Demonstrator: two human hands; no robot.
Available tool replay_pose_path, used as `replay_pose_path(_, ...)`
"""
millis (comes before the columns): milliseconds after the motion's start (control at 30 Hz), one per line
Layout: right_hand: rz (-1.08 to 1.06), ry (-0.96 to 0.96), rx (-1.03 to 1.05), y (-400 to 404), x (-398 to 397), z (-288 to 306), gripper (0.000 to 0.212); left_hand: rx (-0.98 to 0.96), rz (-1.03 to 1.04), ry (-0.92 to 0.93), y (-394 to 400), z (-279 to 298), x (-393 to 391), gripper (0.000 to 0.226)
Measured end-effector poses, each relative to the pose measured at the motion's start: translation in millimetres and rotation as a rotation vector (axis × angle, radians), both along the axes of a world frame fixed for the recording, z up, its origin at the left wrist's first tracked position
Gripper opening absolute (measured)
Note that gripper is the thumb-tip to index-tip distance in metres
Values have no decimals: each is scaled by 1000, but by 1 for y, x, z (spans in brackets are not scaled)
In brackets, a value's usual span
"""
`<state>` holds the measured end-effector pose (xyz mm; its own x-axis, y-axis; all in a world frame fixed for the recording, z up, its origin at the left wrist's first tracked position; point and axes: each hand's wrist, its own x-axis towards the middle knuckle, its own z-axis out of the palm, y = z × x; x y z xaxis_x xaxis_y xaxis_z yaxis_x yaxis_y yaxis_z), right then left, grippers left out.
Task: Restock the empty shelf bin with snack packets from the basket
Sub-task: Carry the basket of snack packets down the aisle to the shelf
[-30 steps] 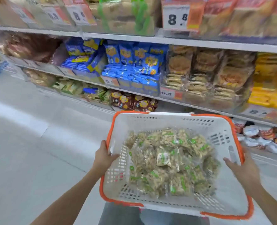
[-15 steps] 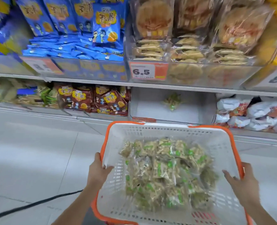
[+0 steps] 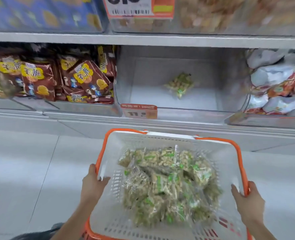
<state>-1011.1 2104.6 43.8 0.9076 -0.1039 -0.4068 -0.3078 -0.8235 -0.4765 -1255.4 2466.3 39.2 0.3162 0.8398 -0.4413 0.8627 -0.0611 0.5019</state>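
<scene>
A white basket with an orange rim (image 3: 171, 135) fills the lower middle of the head view, held low in front of the bottom shelf. Several clear snack packets with green print (image 3: 167, 184) are heaped inside it. My left hand (image 3: 93, 184) grips the basket's left rim, thumb over the inside. My right hand (image 3: 247, 200) grips the right rim the same way. Straight ahead on the bottom shelf is a clear shelf bin (image 3: 219, 99), almost bare, with a single matching packet (image 3: 180, 84) lying near its back.
Brown snack bags (image 3: 60, 78) crowd the bin to the left, white and orange bags (image 3: 278, 87) the bin to the right. An orange price tag (image 3: 139, 110) hangs on the bin's front lip. A shelf edge (image 3: 143, 39) runs overhead. Grey floor tiles (image 3: 30, 170) lie below.
The view has dropped and closed in on the bottom shelf; the near-empty bin now sits large and straight ahead. Both hands keep their hold on the basket rim.
</scene>
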Motion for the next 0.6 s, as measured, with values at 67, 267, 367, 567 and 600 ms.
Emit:
replay_pose_path(67,8,12,12,6,1,-20,29,-2,5,7,3,-20,-2,34)
replay_pose_path(267,71,-48,41,28,15,-85,33,29,5,-8,18,-81,-1,33)
replay_pose_path(367,75,-67,34,33,14,-113,34,73,-5,-33,28,-107,0,34)
replay_pose_path(567,134,-168,-10,37,17,-133,29,175,-42,-74,35,-131,-1,36)
replay_pose_path(600,140,-160,-20,36,15,-132,29,168,-56,-75,35,-130,-2,39)
